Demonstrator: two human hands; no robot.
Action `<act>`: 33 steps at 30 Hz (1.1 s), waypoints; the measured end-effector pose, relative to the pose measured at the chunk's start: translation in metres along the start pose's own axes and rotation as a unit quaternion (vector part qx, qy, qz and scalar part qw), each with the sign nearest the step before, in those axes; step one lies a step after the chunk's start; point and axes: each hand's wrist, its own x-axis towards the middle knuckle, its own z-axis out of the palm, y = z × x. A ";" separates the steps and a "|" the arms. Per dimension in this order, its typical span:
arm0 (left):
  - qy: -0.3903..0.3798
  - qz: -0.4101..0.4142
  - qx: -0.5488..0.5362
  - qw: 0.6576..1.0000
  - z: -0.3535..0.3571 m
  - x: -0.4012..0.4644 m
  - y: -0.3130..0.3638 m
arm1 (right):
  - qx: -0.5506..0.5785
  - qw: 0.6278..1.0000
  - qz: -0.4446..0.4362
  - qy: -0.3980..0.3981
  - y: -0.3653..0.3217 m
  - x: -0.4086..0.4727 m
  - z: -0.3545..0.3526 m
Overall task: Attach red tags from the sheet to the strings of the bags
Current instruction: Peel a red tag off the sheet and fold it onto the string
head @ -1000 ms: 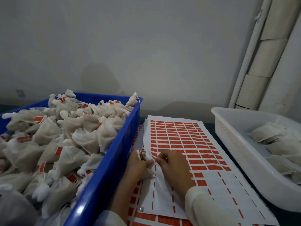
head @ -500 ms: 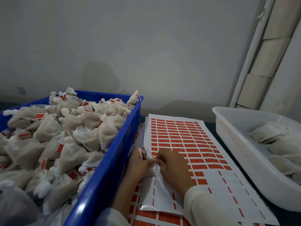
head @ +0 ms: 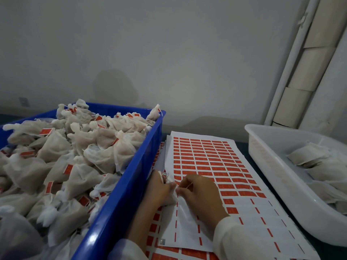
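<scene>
While our left hand (head: 159, 188) curls round a small white bag (head: 171, 197) at the sheet's (head: 216, 160) left edge, our right hand (head: 201, 194) sits just beside it on the sheet w/ fingers bent, pinching the bag's string (head: 189, 185). Red tags (head: 204, 162) fill the sheet's far half; near rows mostly peeled. Left of the sheet, a blue crate (head: 131, 184) heaped w/ tagged bags (head: 75, 156); right of it, a white tub (head: 272, 166) w/ more bags (head: 319, 166).
</scene>
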 end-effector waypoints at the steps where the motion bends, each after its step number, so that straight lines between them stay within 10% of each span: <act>1: 0.004 -0.001 0.000 1.000 -0.001 -0.001 0.000 | -0.025 1.000 -0.014 0.006 -0.002 0.001 0.000; 33: 0.023 -0.053 0.034 0.998 0.004 -0.004 0.008 | 0.162 0.977 0.121 0.066 0.011 0.003 0.007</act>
